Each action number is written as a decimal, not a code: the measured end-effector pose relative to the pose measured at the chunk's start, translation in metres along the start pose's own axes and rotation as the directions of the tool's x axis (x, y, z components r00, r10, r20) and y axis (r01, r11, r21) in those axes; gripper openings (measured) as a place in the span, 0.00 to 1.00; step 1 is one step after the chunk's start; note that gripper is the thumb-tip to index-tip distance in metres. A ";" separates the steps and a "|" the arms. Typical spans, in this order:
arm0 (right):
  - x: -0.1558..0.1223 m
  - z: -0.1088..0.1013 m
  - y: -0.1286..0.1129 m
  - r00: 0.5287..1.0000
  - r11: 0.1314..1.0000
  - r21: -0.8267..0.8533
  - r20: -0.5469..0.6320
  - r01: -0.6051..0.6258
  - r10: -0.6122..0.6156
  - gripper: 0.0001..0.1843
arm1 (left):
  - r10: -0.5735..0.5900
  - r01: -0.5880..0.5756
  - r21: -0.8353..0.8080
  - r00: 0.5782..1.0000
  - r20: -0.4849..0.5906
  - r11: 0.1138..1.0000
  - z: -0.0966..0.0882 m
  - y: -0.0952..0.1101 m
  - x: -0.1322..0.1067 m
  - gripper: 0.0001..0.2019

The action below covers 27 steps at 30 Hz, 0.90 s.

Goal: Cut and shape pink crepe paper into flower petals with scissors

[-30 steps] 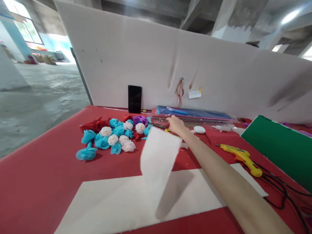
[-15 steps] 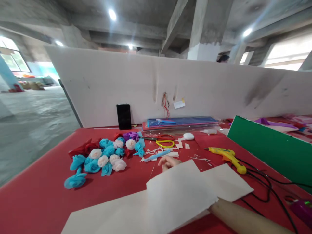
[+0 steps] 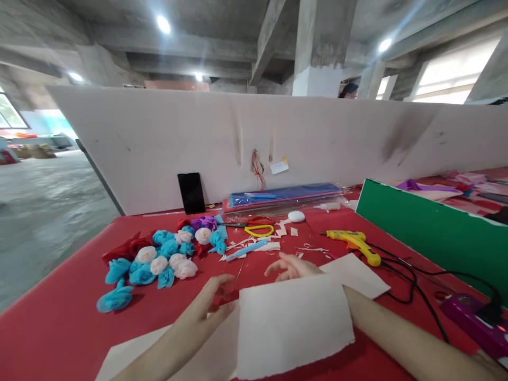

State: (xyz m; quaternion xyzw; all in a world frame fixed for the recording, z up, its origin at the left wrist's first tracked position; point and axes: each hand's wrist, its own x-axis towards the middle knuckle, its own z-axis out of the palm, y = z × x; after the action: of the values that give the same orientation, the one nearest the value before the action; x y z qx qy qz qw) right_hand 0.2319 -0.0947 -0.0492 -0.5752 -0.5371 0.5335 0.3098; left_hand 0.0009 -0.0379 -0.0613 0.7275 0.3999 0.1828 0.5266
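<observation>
One white sheet (image 3: 296,328), rough along its lower edge, low at centre on the near side of the right hand (image 3: 296,266) and covering its wrist; underside and support out of sight. Right hand with fingers loosely curled and apart, nothing visible in its grasp. Left hand (image 3: 205,304) just beyond the sheet's left edge, fingers parted and blurred, likewise without visible hold; cannot tell contact with the sheet from mere overlap. Two visible portions of flat white paper (image 3: 137,346), one left and one right; any join hidden by sheet and hands.

Beyond the hands: one pair of scissors (image 3: 259,230), blades partly hidden; one light-blue stick (image 3: 246,250) among paper scraps (image 3: 273,246), too many and too small for a count; one white oval object (image 3: 296,216). To the left, about six pale rosettes (image 3: 145,254) among blue rosettes (image 3: 168,247), overlapping beyond exact count. To the right, one yellow glue gun (image 3: 357,242), one green board (image 3: 428,233), and one purple box (image 3: 472,317), cut off by the frame. At the rear, one black phone (image 3: 191,192), upright against one white partition (image 3: 178,132); above its top edge, part of one person's head (image 3: 349,90), otherwise hidden.
</observation>
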 end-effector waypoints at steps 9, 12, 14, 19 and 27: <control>-0.051 -0.026 0.005 0.979 0.992 0.097 0.195 -0.087 0.067 0.22 | -0.155 0.254 -0.281 0.931 0.331 0.925 -0.001 0.002 -0.009 0.19; -0.050 -0.020 0.012 0.971 0.997 0.042 0.233 -0.068 0.057 0.15 | -0.139 0.272 -0.324 0.915 0.378 0.906 0.010 0.007 -0.003 0.23; -0.049 -0.017 0.015 0.970 0.997 0.041 0.239 -0.063 0.051 0.14 | -0.095 0.247 -0.325 0.903 0.419 0.913 0.016 0.010 0.002 0.28; -0.048 -0.012 0.016 0.981 0.997 0.065 0.195 -0.028 0.015 0.21 | -0.028 0.204 -0.284 0.853 0.522 0.937 0.033 0.019 0.006 0.46; -0.054 0.016 0.005 0.976 1.000 0.014 0.216 0.007 -0.010 0.21 | 0.060 -0.041 -0.059 0.931 0.359 0.997 0.048 0.031 -0.001 0.31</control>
State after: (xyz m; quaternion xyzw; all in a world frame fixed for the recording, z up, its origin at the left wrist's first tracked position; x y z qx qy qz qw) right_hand 0.2263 -0.1509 -0.0428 -0.5097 -0.5665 0.5950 0.2555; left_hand 0.0455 -0.0720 -0.0510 0.7453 0.2728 0.0697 0.6044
